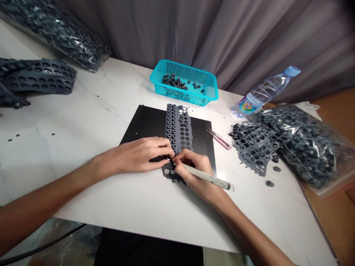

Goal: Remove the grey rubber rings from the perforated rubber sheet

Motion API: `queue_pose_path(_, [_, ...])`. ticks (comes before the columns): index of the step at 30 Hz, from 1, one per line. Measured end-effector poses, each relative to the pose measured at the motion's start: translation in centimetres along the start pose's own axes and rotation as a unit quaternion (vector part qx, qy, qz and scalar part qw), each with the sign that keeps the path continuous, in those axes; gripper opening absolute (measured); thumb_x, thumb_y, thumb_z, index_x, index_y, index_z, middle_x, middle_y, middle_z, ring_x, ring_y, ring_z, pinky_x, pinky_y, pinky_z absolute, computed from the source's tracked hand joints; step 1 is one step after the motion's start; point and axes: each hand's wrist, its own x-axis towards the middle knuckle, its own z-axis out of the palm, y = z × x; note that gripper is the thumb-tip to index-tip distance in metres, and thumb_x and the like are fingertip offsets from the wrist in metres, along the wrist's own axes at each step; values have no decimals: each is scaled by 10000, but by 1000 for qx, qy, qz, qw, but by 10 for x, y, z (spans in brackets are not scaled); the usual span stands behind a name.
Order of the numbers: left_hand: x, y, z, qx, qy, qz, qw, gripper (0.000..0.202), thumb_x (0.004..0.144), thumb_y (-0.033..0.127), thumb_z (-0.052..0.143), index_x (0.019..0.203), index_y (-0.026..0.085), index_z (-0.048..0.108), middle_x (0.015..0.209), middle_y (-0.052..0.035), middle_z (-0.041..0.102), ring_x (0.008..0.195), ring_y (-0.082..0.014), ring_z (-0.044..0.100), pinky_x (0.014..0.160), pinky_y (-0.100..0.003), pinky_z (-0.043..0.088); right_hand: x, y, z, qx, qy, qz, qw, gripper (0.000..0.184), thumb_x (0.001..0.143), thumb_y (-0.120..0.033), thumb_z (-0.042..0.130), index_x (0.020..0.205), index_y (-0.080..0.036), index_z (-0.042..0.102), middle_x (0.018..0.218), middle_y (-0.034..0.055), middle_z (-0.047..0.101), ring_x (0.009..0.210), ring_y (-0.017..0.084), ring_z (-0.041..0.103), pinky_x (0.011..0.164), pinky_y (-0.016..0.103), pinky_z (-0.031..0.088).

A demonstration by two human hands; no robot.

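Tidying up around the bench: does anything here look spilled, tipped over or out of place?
The water bottle lies tipped on its side by the bagged parts. A few loose rubber rings sit scattered on the table, outside the basket.

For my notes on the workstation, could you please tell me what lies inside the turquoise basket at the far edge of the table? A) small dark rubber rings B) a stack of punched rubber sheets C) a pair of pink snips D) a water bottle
A: the turquoise basket holds a scatter of small dark rubber rings and nothing else.
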Motion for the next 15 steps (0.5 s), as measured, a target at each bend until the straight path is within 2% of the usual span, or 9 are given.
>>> queue_pose_path(3, [0, 1, 9, 56, -4, 30, 998, 252, 1112, 247, 504, 1068, 215, 750, 1134, -78, 755, 1058, -240, 707, 1069, -401, 521, -2, -3, 1, -33, 6, -16, 999, 133, 976, -247, 614, 864, -214, 678, 695, -20, 624, 608, 136, 529, 598, 259, 397])
queue_pose_path(6, [-1, 9, 12, 35, 19, 29, 999, 261, 1109, 233, 499, 1026, 227, 746, 1091, -75, 775, 1062, -252, 724, 1036, -409, 545, -4, -2, 4, -73, 6, -39, 997, 121, 974, -229, 607, 865, -228, 661, 731, -9, 655, 642, 152, 571, 643, 273, 431])
queue_pose_path(7, [-1, 14, 10, 11, 42, 25, 999, 234, 1099, 233, 524, 1018, 234, 743, 1070, -70, 777, 1040, -250, 728, 999, -402, 559, -4, -1, 5, -85, 10, -50, 995, 117, 974, -222, 603, 872, -230, 661, 750, -3, 665, 659, 158, 588, 668, 278, 445])
queue_pose_path(9, [-2, 22, -3, -47, 140, -13, 989, 171, 1081, 249, 585, 998, 245, 734, 1006, -49, 764, 955, -232, 729, 916, -383, 577, -5, 1, 7, -102, 28, -71, 992, 103, 964, -209, 598, 893, -228, 671, 791, 12, 686, 696, 169, 618, 709, 289, 465])
queue_pose_path(10, [-2, 24, -12, -81, 222, -46, 971, 148, 1079, 265, 609, 994, 248, 730, 968, -39, 747, 895, -216, 719, 869, -373, 581, -5, 3, 8, -102, 35, -72, 992, 101, 959, -206, 599, 900, -226, 680, 803, 18, 695, 708, 174, 628, 716, 292, 469])
queue_pose_path(12, [-2, 23, -31, -168, 383, -123, 900, 121, 1066, 310, 666, 990, 247, 736, 887, -22, 700, 774, -180, 676, 768, -352, 577, -6, 5, 9, -72, 32, -36, 996, 101, 953, -214, 609, 901, -220, 696, 789, 20, 705, 695, 173, 631, 686, 288, 466])
queue_pose_path(13, [-1, 20, -38, -222, 417, -134, 871, 112, 1039, 331, 713, 980, 242, 746, 892, -24, 691, 768, -172, 667, 729, -336, 572, -6, 7, 8, -41, 25, -9, 999, 97, 953, -227, 620, 903, -216, 702, 772, 17, 707, 681, 171, 630, 657, 281, 459])
queue_pose_path(14, [0, 16, -43, -273, 415, -155, 854, 112, 1003, 337, 762, 963, 233, 758, 939, -34, 703, 819, -174, 682, 738, -326, 578, -6, 8, 7, -1, 18, 17, 1000, 96, 960, -247, 631, 910, -212, 705, 753, 14, 706, 664, 167, 628, 627, 274, 452])
queue_pose_path(15, [1, 12, -44, -320, 385, -177, 847, 124, 977, 343, 794, 960, 223, 767, 1011, -49, 728, 895, -184, 704, 794, -329, 595, -5, 10, 5, 40, 20, 36, 998, 107, 971, -275, 641, 921, -206, 706, 742, 14, 705, 652, 164, 628, 601, 266, 445])
